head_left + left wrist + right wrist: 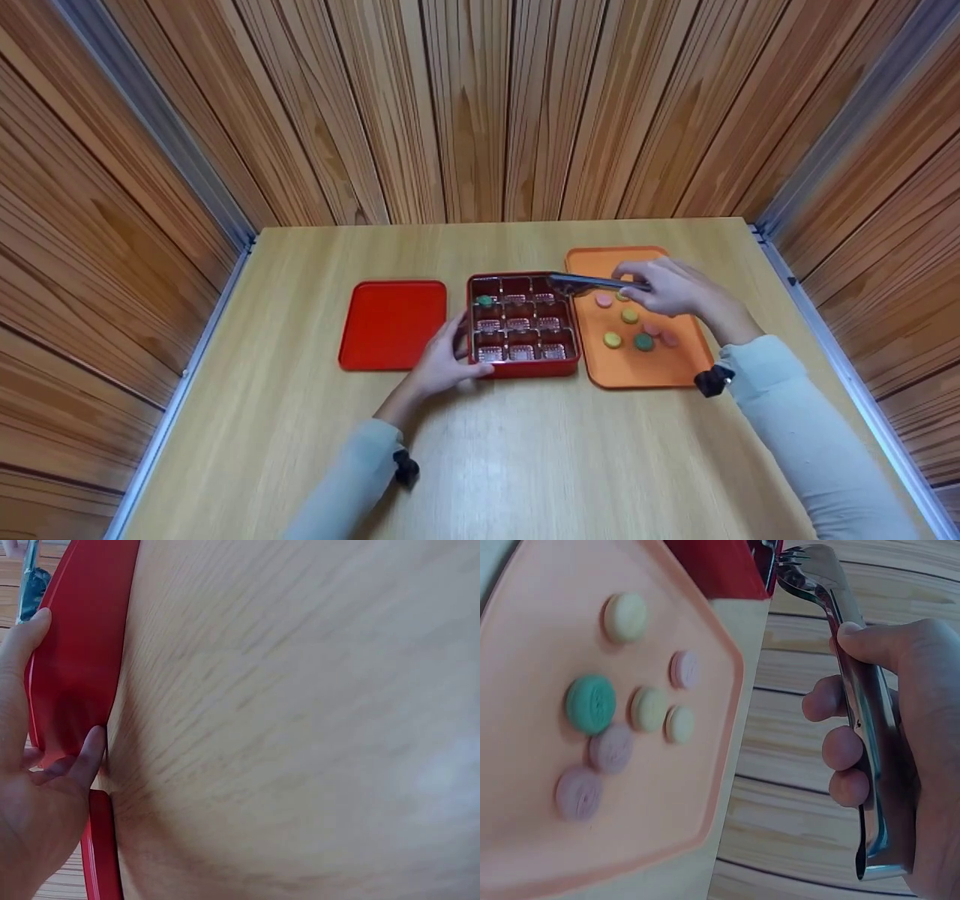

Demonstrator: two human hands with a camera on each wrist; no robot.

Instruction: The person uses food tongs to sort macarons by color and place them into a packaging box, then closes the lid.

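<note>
My left hand (442,363) holds the near left corner of a red box (525,370), with the thumb at its front side and the fingers along its left side. A clear divided insert fills the box, and a green macaron (485,300) sits in its far left compartment. In my right hand (667,287) are metal serving tongs (862,712), gripped between thumb and fingers. The tips of the tongs point left over the far right part of the box; what lies between them is hidden.
Right of the box lies an orange tray (622,371) with several macarons, among them a green macaron (590,703), a yellow macaron (625,617) and a pink macaron (579,793). A red lid (394,322) rests to the left. Wooden panels stand behind the table.
</note>
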